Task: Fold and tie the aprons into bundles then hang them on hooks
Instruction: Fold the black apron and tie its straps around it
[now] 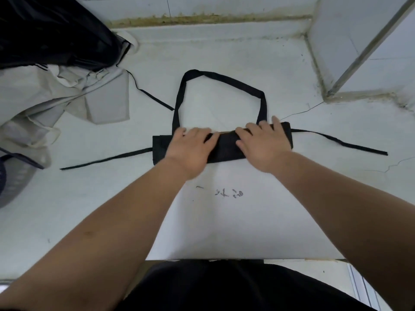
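White counter (224,232): folded black apron (226,149), grey apron heap (45,97) left.

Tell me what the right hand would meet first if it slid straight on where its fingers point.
Probably the right side of the black neck strap, lying just beyond the right hand, which presses on the folded apron. Depth is uncertain.
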Demonstrator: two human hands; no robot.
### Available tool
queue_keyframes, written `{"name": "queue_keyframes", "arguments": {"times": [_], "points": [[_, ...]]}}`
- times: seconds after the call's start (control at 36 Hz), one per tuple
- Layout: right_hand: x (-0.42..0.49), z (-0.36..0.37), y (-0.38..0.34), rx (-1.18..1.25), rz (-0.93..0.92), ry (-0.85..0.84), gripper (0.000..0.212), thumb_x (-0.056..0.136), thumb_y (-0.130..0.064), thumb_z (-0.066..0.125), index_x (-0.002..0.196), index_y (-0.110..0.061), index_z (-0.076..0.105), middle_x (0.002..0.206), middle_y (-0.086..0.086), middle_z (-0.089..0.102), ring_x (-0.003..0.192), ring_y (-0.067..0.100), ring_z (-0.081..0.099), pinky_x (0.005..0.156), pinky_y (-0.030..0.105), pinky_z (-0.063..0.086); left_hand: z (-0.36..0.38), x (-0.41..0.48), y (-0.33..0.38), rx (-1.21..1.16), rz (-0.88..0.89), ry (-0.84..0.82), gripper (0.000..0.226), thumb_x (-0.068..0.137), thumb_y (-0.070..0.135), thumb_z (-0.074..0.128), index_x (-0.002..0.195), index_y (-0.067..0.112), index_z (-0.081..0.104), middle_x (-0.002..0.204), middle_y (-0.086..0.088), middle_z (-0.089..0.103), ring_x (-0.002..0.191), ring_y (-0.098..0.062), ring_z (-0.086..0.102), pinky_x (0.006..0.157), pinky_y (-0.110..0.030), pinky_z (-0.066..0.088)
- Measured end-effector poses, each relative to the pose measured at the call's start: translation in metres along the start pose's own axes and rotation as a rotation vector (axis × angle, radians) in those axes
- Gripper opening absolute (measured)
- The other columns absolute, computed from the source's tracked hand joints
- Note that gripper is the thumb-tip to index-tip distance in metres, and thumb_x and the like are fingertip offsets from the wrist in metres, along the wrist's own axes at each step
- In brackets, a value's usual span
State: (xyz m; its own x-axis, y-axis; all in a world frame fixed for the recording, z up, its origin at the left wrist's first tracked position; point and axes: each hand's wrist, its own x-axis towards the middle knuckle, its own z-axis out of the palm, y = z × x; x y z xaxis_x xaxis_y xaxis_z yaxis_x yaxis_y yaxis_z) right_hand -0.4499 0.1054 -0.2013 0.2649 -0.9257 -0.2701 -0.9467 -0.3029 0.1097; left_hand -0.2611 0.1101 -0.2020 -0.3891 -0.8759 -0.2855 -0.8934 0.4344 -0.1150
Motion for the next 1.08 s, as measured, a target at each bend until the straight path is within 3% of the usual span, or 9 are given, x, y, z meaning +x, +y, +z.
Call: {"name": "queue_keyframes", "arguments": {"times": [0.11,0.25,0.42,0.64,0.81,0.86,0.92,1.03,1.08], "points": [[-0.010,0.019,-0.015,0.124,-0.029,-0.066,0.063,0.098,-0.053,0.013,0.152,-0.020,0.006,0.159,0.001,0.007,0.142,0.029,0.013,0.117,0.046,-0.004,0.020,-0.012,0.021,-0.326,-0.080,-0.039,0.063,0.100,0.049,0.020,0.154,0.023,0.000,0.162,0.000,-0.006,0.148,-0.015,-0.006,0.119,-0.041,-0.004],[-0.014,0.030,-0.009,0.218,0.058,-0.057,0.068,0.096,-0.057,0.013,0.152,-0.020,0.003,0.160,0.007,-0.001,0.145,0.029,0.006,0.119,0.038,-0.006,0.039,-0.024,0.019,-0.315,-0.214,-0.025,0.063,0.096,0.058,0.009,0.151,0.034,-0.009,0.160,0.003,-0.018,0.146,-0.017,-0.017,0.117,-0.040,-0.013],[-0.019,0.032,0.000,0.253,0.182,-0.054,0.076,0.094,-0.060,0.014,0.151,-0.011,0.004,0.159,0.013,0.000,0.144,0.029,0.008,0.119,0.038,-0.001,0.047,-0.036,0.001,-0.345,-0.388,-0.020,0.064,0.098,0.055,0.011,0.153,0.028,-0.007,0.161,-0.001,-0.014,0.147,-0.018,-0.014,0.118,-0.038,-0.011],[-0.029,0.035,0.000,0.253,0.219,-0.088,0.080,0.093,-0.062,0.014,0.151,-0.011,-0.002,0.159,0.014,-0.004,0.146,0.028,0.002,0.119,0.038,-0.002,0.048,-0.045,-0.003,-0.358,-0.633,-0.040,0.064,0.100,0.051,0.009,0.153,0.018,-0.005,0.161,0.000,-0.013,0.146,-0.027,-0.018,0.115,-0.056,-0.004],[-0.030,0.033,0.000,0.248,0.213,-0.108,0.080,0.093,-0.062,0.014,0.151,-0.010,-0.003,0.159,0.015,-0.005,0.146,0.029,0.002,0.119,0.039,-0.001,0.036,-0.056,0.022,-0.931,-1.130,0.453,0.068,0.094,0.032,0.054,0.149,0.006,0.023,0.153,-0.018,0.019,0.137,-0.038,0.021,0.112,-0.045,0.023],[-0.030,0.033,-0.001,0.235,0.211,-0.109,0.080,0.094,-0.062,0.013,0.151,-0.010,-0.003,0.159,0.015,-0.005,0.146,0.029,0.002,0.119,0.039,-0.001,0.024,-0.051,0.024,-1.211,-1.294,0.453,0.071,0.090,0.032,0.060,0.145,0.004,0.026,0.146,-0.018,0.029,0.129,-0.037,0.036,0.106,-0.044,0.033],[-0.030,0.033,-0.002,0.229,0.210,-0.107,0.080,0.094,-0.062,0.013,0.151,-0.009,-0.003,0.159,0.015,-0.005,0.146,0.030,0.002,0.119,0.039,-0.001,0.014,-0.041,0.022,-1.455,-1.393,0.444,0.067,0.086,0.033,0.066,0.137,0.004,0.033,0.132,-0.012,0.041,0.109,-0.032,0.050,0.085,-0.037,0.043],[-0.030,0.033,-0.003,0.218,0.209,-0.110,0.080,0.094,-0.062,0.012,0.151,-0.009,-0.005,0.158,0.016,-0.006,0.145,0.030,0.001,0.119,0.039,-0.002,0.006,-0.025,0.000,-1.764,-1.538,0.399,0.068,0.076,0.037,0.075,0.124,0.007,0.038,0.120,-0.001,0.052,0.095,-0.021,0.054,0.069,-0.028,0.039],[-0.030,0.034,-0.004,0.212,0.208,-0.109,0.080,0.094,-0.062,0.012,0.151,-0.009,-0.005,0.158,0.016,-0.007,0.145,0.031,0.001,0.119,0.039,-0.003,0.004,-0.021,-0.003,-1.803,-1.487,0.395,0.062,0.077,0.032,0.076,0.120,0.007,0.039,0.108,-0.001,0.056,0.087,-0.017,0.053,0.065,-0.025,0.039]]}}
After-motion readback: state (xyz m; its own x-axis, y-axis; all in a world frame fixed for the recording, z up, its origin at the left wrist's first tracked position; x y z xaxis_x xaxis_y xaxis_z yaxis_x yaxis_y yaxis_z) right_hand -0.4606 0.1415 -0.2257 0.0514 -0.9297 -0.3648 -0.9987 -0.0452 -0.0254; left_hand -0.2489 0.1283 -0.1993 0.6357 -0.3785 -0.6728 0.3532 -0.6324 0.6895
